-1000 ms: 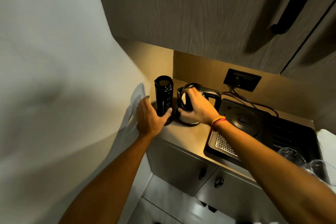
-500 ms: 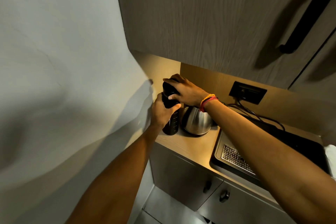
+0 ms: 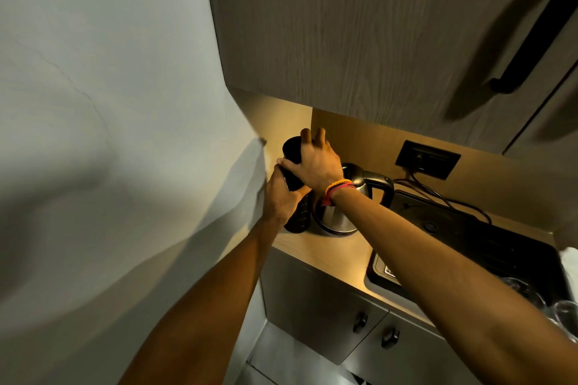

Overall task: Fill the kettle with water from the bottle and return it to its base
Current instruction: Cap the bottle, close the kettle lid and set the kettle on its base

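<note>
A tall black bottle (image 3: 299, 216) stands upright on the wooden counter (image 3: 325, 253) in the corner by the wall. My left hand (image 3: 281, 197) wraps around its middle. My right hand (image 3: 316, 162) grips the bottle's top, covering the cap. Right beside the bottle sits a steel kettle (image 3: 339, 217) with a black handle (image 3: 380, 187); my right wrist hides its lid. The round black kettle base (image 3: 430, 225) lies to the right on a black tray.
A black tray (image 3: 488, 247) holds the base and some clear glasses (image 3: 563, 312) at the right edge. A wall socket (image 3: 427, 159) with cables sits on the back panel. An overhead cabinet (image 3: 359, 34) hangs low above. Cupboard doors with knobs (image 3: 359, 320) are below.
My right hand left the kettle lid and moved onto the bottle's top. My left hand slid up from the bottle's foot to its middle. The view shifted left and up.
</note>
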Motion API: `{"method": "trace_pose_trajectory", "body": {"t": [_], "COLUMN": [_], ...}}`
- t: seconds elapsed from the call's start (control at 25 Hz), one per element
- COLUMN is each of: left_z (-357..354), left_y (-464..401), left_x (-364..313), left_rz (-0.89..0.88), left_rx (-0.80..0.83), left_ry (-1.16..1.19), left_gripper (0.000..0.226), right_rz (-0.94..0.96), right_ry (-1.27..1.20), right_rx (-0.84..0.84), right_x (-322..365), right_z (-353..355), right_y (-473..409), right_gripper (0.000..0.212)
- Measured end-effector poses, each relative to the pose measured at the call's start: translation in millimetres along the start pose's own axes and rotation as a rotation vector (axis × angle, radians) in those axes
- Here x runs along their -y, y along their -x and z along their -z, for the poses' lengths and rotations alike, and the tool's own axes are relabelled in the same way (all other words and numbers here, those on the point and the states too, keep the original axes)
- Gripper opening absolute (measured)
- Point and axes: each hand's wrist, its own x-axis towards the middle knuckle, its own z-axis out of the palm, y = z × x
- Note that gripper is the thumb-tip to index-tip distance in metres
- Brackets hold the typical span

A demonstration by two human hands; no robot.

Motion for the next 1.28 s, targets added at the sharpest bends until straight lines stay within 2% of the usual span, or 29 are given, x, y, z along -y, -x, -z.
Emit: {"method": "trace_pose_trajectory", "body": {"t": [0.12,0.2,0.32,0.44,0.52,0.6,0.72,0.84,1.0,1.12,1.28], "left_z": [-3,-9,-30,-60,-79,-90,-100,-107,-105,-103,-111], "left_y": [14,32,51,33,9,-20,-50,-62,-70,-67,-66], "left_x": [10,22,20,-18,-50,-72,-84,-80,-78,-79,-103], "left_rz": [-0.004,-0.159,-0.571,-0.743,-0.719,-0.611,-0.360,-0.177,-0.193,-0.210,-0.288], "left_rx": [-0.100,-0.185,0.032,0.221,0.250,0.283,0.446,0.589,0.586,0.550,0.508], "left_ry": [-0.196,-0.398,-0.484,-0.566,-0.617,-0.717,-0.952,-0.999,-0.952,-0.823,-0.686], "left_gripper": [0.091,0.069,0.043,0.052,0.064,0.078,0.107,0.120,0.116,0.114,0.114], "right_rz": [0.119,0.189,0.106,-0.010,-0.033,-0.046,-0.088,-0.109,-0.113,-0.125,-0.109], "right_ry": [-0.034,0.017,0.033,0.068,0.110,0.119,0.122,0.152,0.146,0.131,0.184], "right_rx": [-0.003,-0.035,-0.034,0.088,0.215,0.289,0.302,0.292,0.217,0.131,0.062], "right_x": [-36,-70,-131,-178,-192,-195,-190,-191,-190,-189,-207], "right_z": [-1,-3,-3,0,2,2,-2,-7,-8,-3,29], "right_y": [16,30,50,58,57,52,41,34,32,36,38], "right_gripper": [0.096,0.090,0.077,0.072,0.072,0.067,0.046,0.031,0.025,0.018,0.021]}}
